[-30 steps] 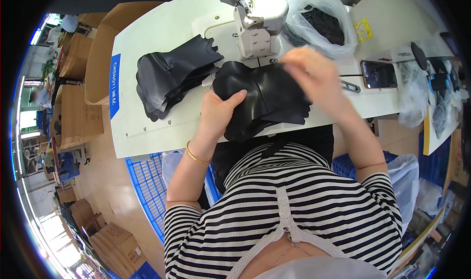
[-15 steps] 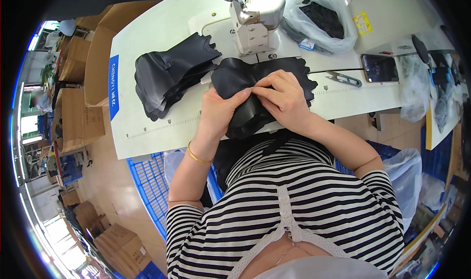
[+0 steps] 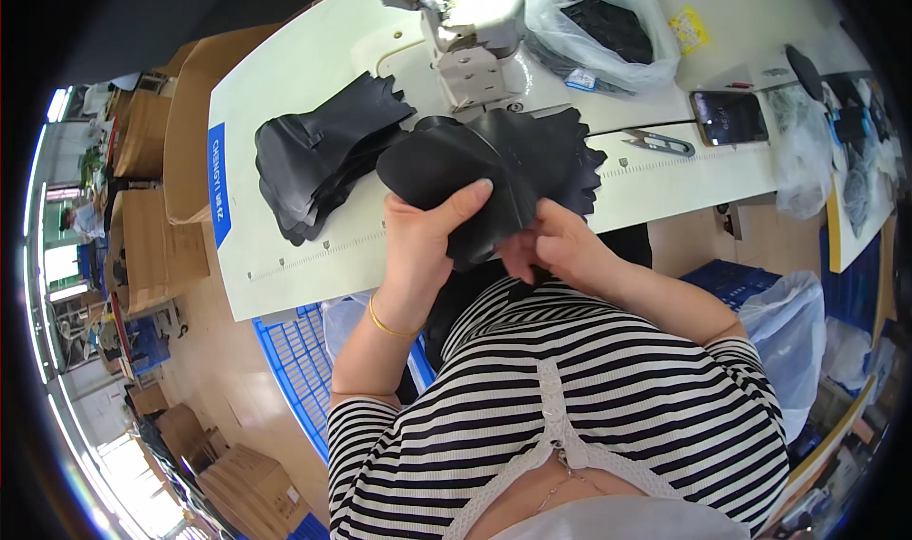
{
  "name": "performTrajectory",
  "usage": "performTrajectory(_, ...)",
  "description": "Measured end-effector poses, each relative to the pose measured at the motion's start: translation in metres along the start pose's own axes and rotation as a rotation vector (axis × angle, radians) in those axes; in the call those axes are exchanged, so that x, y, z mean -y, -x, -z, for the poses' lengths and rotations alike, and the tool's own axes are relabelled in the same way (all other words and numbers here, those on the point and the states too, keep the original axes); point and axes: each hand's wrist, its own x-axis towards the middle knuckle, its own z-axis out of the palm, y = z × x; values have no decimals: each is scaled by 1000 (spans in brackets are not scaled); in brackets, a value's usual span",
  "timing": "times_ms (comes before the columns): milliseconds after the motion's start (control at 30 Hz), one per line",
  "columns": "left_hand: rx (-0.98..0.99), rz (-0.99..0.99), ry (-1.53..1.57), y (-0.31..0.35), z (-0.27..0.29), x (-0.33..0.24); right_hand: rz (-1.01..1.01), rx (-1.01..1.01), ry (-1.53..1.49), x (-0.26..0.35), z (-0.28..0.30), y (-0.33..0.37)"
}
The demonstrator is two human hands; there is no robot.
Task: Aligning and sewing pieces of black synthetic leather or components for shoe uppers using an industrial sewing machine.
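My left hand (image 3: 418, 241) grips a black leather-like piece (image 3: 456, 174) with a smooth, rounded left end, its thumb lying on top and the fingers hidden beneath. At the lower right edge of the same piece, my right hand (image 3: 565, 246) is closed with curled fingers, some of them blurred. Other black pieces with a notched edge (image 3: 579, 165) lie under and to the right of the held one, on the white table. A pile of similar black cut pieces (image 3: 318, 160) rests to the left, partly fanned out.
A sewing machine head (image 3: 475, 41) stands behind the pieces. To the right are thread snips (image 3: 658, 143), a phone (image 3: 729, 118) and a clear plastic bag (image 3: 655, 70) with black material inside. A blue crate (image 3: 294, 364) sits below the table's left front edge; cardboard boxes (image 3: 152, 246) stand farther left.
My hands have parted from their pinch at the middle. The black piece is now lifted and spread in my left hand, while my right hand has moved down to its lower right edge.
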Motion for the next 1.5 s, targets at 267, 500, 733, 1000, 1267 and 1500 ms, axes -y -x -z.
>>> performTrajectory(267, 49, -20, -184, 13, -7, -14, 293, -333, -297, 16, -5, -6)
performTrajectory(500, 66, -104, -262, 16, -12, -19, 496, -373, 17, 25, -17, -3)
performTrajectory(733, 7, -87, -190, 16, -18, -12, 560, -377, 14, 25, -14, -7)
performTrajectory(1000, 108, -148, -204, 13, -21, -11, 527, -405, 30, 21, -14, -5)
performTrajectory(1267, 49, -81, -202, 9, -21, -10, 574, -426, 32, 21, -16, -4)
performTrajectory(1500, 74, -29, -170, 7, -17, -10, 459, -421, -29, 24, -18, -2)
